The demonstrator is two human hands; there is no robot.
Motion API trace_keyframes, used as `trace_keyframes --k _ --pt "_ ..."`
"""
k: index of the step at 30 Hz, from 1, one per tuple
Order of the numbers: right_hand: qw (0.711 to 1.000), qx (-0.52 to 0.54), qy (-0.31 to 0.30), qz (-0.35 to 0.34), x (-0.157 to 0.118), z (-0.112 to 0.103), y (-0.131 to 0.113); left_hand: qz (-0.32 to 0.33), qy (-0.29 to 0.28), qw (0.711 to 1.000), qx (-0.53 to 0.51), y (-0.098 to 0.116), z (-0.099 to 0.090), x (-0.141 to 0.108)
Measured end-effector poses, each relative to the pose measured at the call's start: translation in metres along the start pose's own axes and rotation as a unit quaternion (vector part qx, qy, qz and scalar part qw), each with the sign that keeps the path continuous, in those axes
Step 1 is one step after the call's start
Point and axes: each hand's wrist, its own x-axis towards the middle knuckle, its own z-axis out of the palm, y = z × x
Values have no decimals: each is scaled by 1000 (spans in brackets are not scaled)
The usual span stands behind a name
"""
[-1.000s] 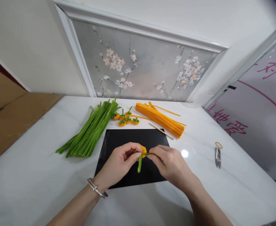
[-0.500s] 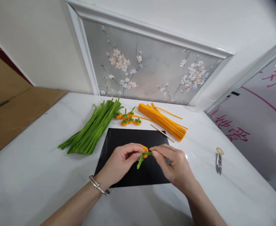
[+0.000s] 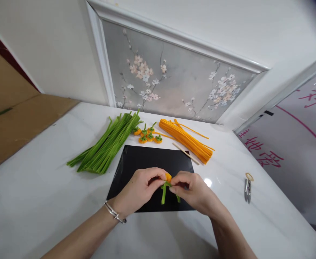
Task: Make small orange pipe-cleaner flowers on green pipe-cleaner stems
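Left hand (image 3: 140, 189) and right hand (image 3: 191, 189): fingers pinched shut on one fuzzy orange bud (image 3: 168, 177) with two green stems (image 3: 163, 193), above black mat (image 3: 152, 169). Five finished buds (image 3: 147, 135). Green bundle (image 3: 108, 144), orange bundle (image 3: 186, 138), one wooden stick (image 3: 186, 153), one snips (image 3: 247, 187).

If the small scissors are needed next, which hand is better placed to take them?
The right hand, probably. The scissors lie on the table on its side, with bare surface between. The left hand would have to cross over the orange piece both hands pinch.
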Motion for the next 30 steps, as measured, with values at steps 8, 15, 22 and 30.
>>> trace_keyframes --k 8,15,22,30 --pt "964 228 -11 133 -2 9 -6 -39 -10 996 -78 -1 -1 0" --pt "932 318 18 171 0 16 -8 -40 -26 995 -84 0 -1 -2" --pt "950 252 17 184 0 17 -9 -72 -7 991 -110 -6 2 -1" --pt "965 200 49 163 0 21 -5 -61 -15 995 -73 -1 -3 -1"
